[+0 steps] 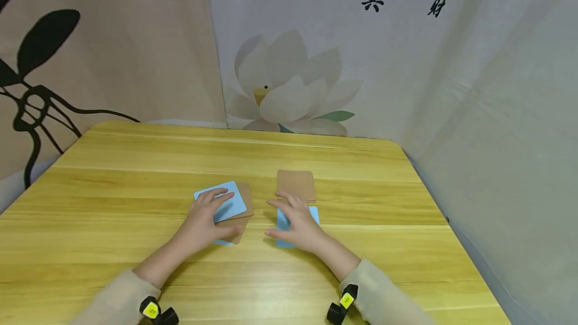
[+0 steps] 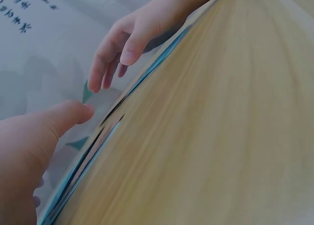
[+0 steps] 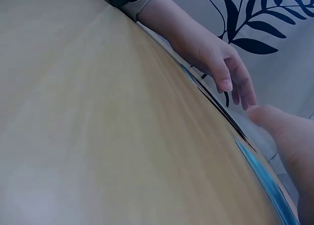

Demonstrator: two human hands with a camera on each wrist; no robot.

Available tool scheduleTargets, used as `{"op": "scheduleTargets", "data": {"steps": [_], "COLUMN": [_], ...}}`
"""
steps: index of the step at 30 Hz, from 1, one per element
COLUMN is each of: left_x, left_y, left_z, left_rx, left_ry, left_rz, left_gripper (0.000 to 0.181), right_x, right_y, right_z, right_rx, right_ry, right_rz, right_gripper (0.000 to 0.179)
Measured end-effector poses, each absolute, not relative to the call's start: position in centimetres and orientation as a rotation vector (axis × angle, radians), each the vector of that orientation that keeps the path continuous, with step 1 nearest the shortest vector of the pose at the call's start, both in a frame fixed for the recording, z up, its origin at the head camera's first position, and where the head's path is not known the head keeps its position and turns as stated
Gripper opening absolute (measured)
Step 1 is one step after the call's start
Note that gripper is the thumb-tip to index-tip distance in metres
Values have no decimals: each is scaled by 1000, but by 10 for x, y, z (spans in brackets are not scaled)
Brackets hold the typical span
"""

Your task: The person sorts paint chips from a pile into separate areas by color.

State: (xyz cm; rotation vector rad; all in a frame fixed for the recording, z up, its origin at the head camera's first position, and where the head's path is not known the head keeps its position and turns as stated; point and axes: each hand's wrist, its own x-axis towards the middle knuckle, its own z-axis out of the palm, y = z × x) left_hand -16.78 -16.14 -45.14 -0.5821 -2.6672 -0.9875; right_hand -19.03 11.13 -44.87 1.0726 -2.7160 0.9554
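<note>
My left hand (image 1: 200, 222) is spread over a loose, fanned pile of thin rounded squares, its thumb out to the right. On top of that pile lies a light blue square (image 1: 237, 207); a brown square (image 1: 246, 197) pokes out beneath it, and more brown and blue edges show nearer me. My right hand (image 1: 300, 225) hovers, fingers apart, over another blue square (image 1: 282, 221) and partly hides it. Just behind that one lies a brown square (image 1: 295, 184). In the left wrist view, the right hand (image 2: 147, 26) hangs above the squares' edges with loosely bent fingers.
The squares lie on a yellow wood-grain table (image 1: 361, 275). Behind it hangs a pale curtain (image 1: 487, 74) with a lotus print and dark characters. Black wrist cameras (image 1: 346, 301) are strapped over both sleeves.
</note>
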Motion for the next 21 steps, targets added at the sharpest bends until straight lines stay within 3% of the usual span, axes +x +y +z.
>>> {"op": "scheduleTargets", "data": {"steps": [21], "left_x": [-160], "left_y": [-209], "left_z": [-451], "left_rx": [-362], "left_ry": [-2720], "left_rz": [-952], "left_gripper": [93], "right_x": [-215], "right_y": [53], "right_z": [-441], "right_rx": [1035], "right_ry": [-2764], "right_rz": [916], "right_gripper": [72]}}
